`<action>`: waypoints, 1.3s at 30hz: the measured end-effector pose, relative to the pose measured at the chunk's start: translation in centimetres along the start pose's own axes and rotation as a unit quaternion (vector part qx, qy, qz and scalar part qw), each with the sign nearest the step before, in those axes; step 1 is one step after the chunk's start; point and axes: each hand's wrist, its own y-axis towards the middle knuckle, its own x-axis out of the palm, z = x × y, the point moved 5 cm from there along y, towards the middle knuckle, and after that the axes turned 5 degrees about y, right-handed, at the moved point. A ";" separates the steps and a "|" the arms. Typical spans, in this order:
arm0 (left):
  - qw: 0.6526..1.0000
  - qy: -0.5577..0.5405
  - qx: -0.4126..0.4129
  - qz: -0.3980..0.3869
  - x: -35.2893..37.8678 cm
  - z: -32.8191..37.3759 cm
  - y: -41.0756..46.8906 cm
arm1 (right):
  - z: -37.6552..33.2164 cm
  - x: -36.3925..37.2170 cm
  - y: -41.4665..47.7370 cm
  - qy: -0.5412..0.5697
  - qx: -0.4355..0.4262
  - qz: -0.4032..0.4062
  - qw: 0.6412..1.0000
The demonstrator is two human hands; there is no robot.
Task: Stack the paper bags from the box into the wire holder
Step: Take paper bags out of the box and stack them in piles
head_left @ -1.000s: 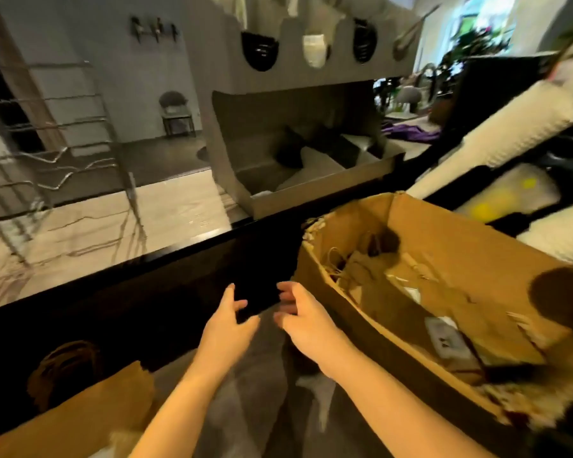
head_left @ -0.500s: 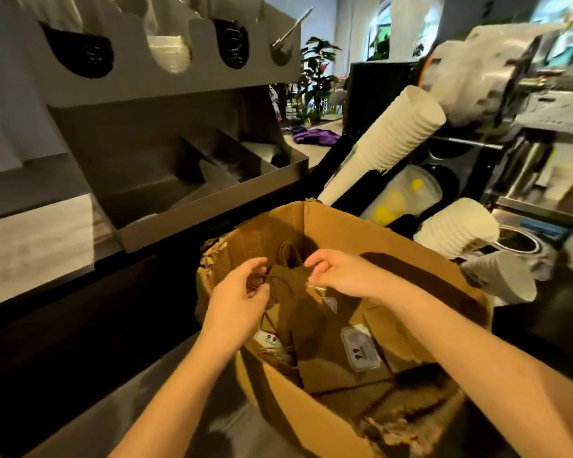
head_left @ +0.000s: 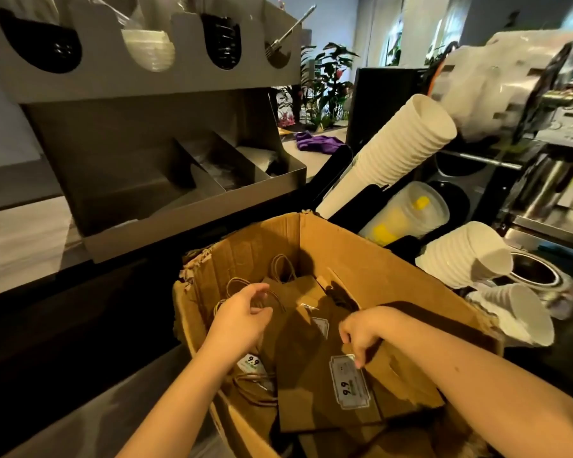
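Observation:
An open cardboard box (head_left: 361, 239) stands in front of me, filled with flat brown paper bags (head_left: 305, 368) that have twine handles and white "9.9" stickers. My left hand (head_left: 242, 320) is inside the box at its left side, fingers curled over the twine handles; I cannot tell whether it grips them. My right hand (head_left: 364, 332) reaches down at the middle and pinches the top edge of a stickered bag. The wire holder is out of view.
A grey metal organizer (head_left: 186, 206) with lids and compartments stands behind the box on the counter. Stacks of white paper cups (head_left: 394, 150) and clear plastic cups (head_left: 407, 213) lean at the right. A black counter edge (head_left: 80, 312) runs along the left.
My view has swung right, away from the wire holder and onto the box. Both hands have gone down into the box, and the right hand has dropped lower onto a stickered bag.

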 end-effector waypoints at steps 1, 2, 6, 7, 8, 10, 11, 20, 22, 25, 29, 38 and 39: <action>1.000 -0.005 -0.001 0.000 0.0 -0.1 0.1 | 0.0 0.1 0.4 -0.009 -0.002 0.007 1.000; 1.000 -0.006 -0.003 0.000 0.1 -0.2 0.2 | -0.1 0.2 0.7 -0.016 -0.003 0.014 1.000; 1.000 0.013 -0.004 0.010 0.0 -0.5 0.1 | -0.4 0.1 1.1 -0.016 -0.031 0.005 0.999; 1.000 0.017 -0.006 0.017 -0.1 -0.5 0.0 | -0.2 -0.1 1.0 -0.005 -0.040 0.011 0.999; 1.000 0.019 -0.009 0.023 -0.2 -0.6 0.0 | 0.0 -0.5 1.0 0.017 -0.051 0.028 0.998; 0.999 0.017 -0.017 0.030 -0.4 -0.7 -0.1 | 1.3 -1.3 1.1 0.105 -0.066 0.074 0.989; 0.999 0.017 -0.022 0.036 -0.4 -0.8 -0.1 | 1.9 -1.8 1.0 0.159 -0.075 0.104 0.979; 0.985 0.094 -0.103 -0.098 0.8 -1.3 -1.0 | 1.9 -4.1 -1.6 0.536 -0.109 0.228 0.805; 0.975 0.123 -0.111 -0.149 1.2 -1.0 -1.2 | 0.6 -3.8 -2.1 0.635 -0.155 0.172 0.737; 0.981 0.033 -0.106 -0.161 1.2 -0.7 -1.3 | -1.6 -3.0 -1.9 0.693 -0.206 0.082 0.686; 0.984 -0.088 -0.126 -0.091 0.2 -1.6 -1.2 | -3.8 -1.5 -1.0 0.624 -0.217 0.001 0.751; 0.992 0.010 -0.129 0.008 -0.9 -1.2 -1.6 | -1.2 1.9 1.2 0.331 -0.025 0.011 0.943; 0.991 0.013 -0.135 0.006 -0.9 -1.4 -1.6 | -1.1 2.2 1.4 0.329 -0.015 0.013 0.944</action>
